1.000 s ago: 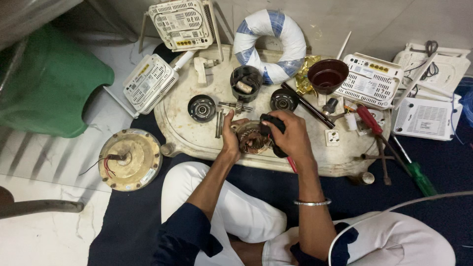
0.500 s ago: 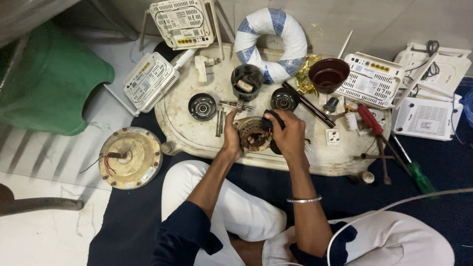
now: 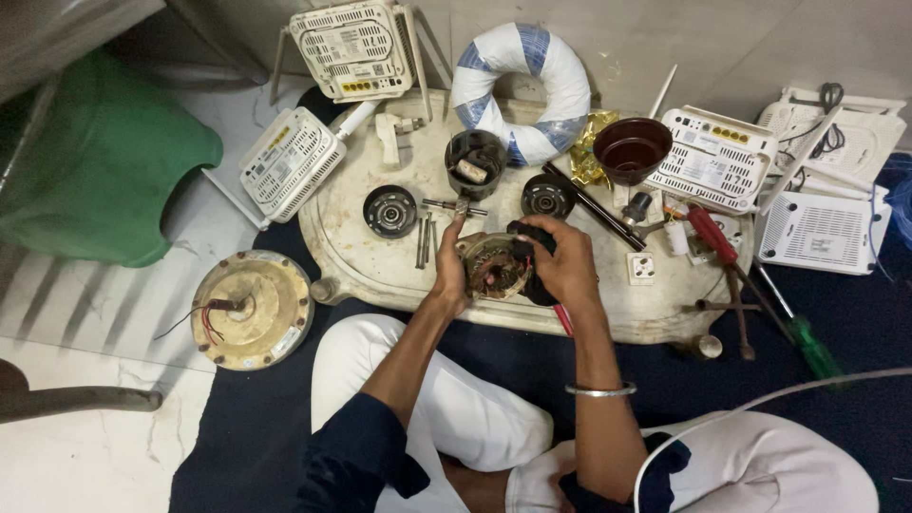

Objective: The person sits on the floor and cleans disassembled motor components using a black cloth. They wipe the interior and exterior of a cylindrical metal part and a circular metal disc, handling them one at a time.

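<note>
A round motor stator with copper windings [image 3: 494,266] rests on a dirty white oval tray [image 3: 380,256] in front of me. My left hand [image 3: 450,271] grips the stator's left rim, thumb pointing up. My right hand [image 3: 562,261] covers its right side, fingers curled over a dark part [image 3: 530,237]; what it pinches is hidden. A red-handled tool [image 3: 564,319] pokes out under my right wrist. A silver bangle [image 3: 600,389] circles that forearm.
On the tray lie two black round end caps [image 3: 390,210] [image 3: 548,196], a black cup [image 3: 476,161], a shaft and bolts [image 3: 425,237]. Behind are white routers [image 3: 353,46], a white-blue taped ring [image 3: 521,87], a brown bowl [image 3: 632,150], screwdrivers [image 3: 714,237]. A fan motor [image 3: 252,309] sits left.
My right hand has shifted slightly right and up over the stator's edge, and the stator has turned a little. My left hand keeps its grip.
</note>
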